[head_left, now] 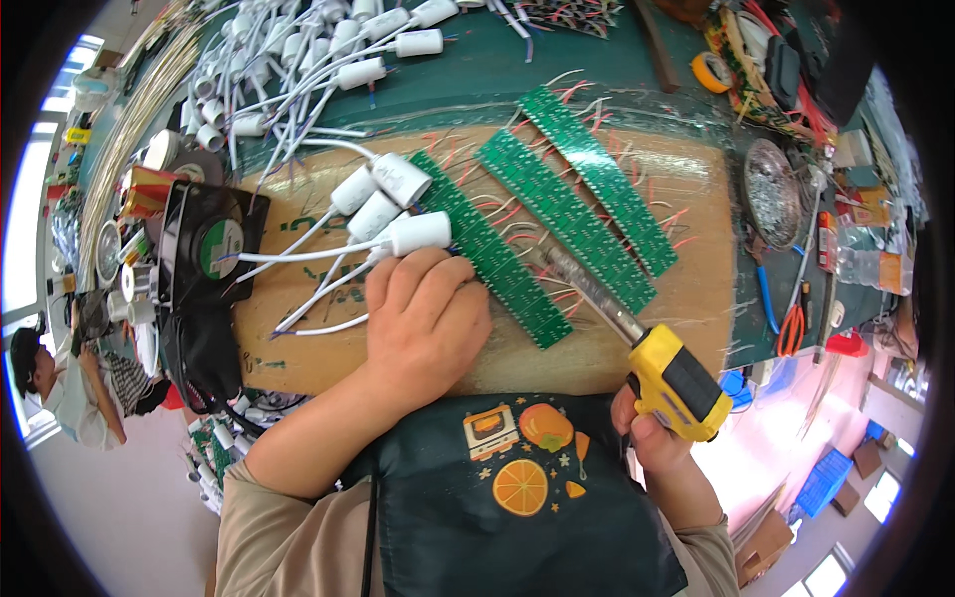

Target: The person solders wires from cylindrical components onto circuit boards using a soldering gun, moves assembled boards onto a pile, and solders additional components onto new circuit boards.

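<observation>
My left hand [428, 313] is closed, knuckles up, over the wooden board [338, 363], against a white plastic cylinder with a cable [418, 235]. Its fingertips are hidden, so what they grip does not show. More such cylinders [398, 179] lie just beyond it. Right of that hand is a narrow green circuit-board strip [497, 254]; two more strips [567, 219] [602, 179] lie further right, with red and white wires sticking out. My right hand [657, 438] is wrapped round a yellow and black soldering gun [681, 383], whose metal barrel points up-left towards the nearest strip.
A pile of white cylinders with cables [298, 50] covers the far left of the green tabletop [468, 85]. At the left stands a black fan [212, 239]. To the right are a round metal dish [771, 194], orange-handled pliers [792, 326] and yellow tape [711, 72]. A person [75, 383] is at far left.
</observation>
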`<state>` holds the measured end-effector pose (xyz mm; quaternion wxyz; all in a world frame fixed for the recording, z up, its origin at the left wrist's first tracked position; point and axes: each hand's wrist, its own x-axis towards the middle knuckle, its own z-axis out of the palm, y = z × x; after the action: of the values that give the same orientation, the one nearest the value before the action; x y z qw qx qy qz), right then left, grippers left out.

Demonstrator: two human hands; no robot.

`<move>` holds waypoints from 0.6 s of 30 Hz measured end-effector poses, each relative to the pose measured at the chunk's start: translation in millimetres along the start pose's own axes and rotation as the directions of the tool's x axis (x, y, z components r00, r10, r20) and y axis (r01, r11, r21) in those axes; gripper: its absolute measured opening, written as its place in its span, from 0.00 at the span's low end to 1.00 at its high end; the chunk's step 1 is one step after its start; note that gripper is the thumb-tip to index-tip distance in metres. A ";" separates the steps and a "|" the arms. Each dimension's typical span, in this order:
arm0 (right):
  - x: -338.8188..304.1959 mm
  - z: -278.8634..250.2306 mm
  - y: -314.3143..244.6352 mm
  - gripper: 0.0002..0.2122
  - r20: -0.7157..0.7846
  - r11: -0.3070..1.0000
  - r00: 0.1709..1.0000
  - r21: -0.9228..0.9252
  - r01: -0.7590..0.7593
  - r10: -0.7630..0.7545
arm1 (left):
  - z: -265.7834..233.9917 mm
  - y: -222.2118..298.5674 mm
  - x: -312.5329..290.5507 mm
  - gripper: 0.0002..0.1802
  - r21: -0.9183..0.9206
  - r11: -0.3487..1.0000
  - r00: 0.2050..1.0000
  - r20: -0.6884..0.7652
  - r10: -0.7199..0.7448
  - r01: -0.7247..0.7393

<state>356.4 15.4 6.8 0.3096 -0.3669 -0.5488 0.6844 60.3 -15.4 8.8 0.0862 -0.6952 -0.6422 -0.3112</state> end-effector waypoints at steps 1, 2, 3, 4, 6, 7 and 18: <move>2.1 -5.3 1.1 0.13 -0.038 0.999 0.999 0.041 0.018 -0.016 | 0.3 0.1 0.5 0.13 0.006 1.000 1.000 0.004 -0.006 0.006; 7.4 -9.7 1.4 0.37 -0.086 0.998 0.995 -0.027 0.049 -0.051 | 0.5 0.5 1.0 0.13 -0.014 1.000 1.000 -0.007 0.004 -0.005; 11.2 -10.3 -3.5 0.37 -0.188 0.995 0.978 0.012 0.096 -0.092 | 0.4 0.8 1.5 0.13 -0.005 1.000 1.000 0.005 0.000 0.000; 19.8 -8.1 -12.6 0.38 -0.280 0.987 0.951 0.053 0.149 -0.128 | -1.4 1.3 1.0 0.13 0.013 1.000 1.000 0.018 -0.008 0.008; 30.4 -23.1 -26.5 0.36 -0.317 0.971 0.925 0.045 0.233 -0.207 | -1.7 1.7 1.8 0.13 -0.003 1.000 1.000 0.015 0.000 0.000; 34.4 -29.5 -32.1 0.35 -0.336 0.956 0.905 0.038 0.292 -0.263 | -3.0 2.3 2.2 0.13 0.011 1.000 0.999 0.032 -0.006 0.006; 49.8 -86.2 -49.6 0.26 -0.406 0.717 0.593 -0.331 0.614 -0.695 | -2.3 4.0 4.3 0.12 0.026 1.000 0.999 0.050 -0.001 0.000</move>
<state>403.2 111.9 36.2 0.6418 -0.3267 -0.5955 0.3560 63.3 -13.6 14.1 0.0790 -0.7014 -0.6484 -0.2854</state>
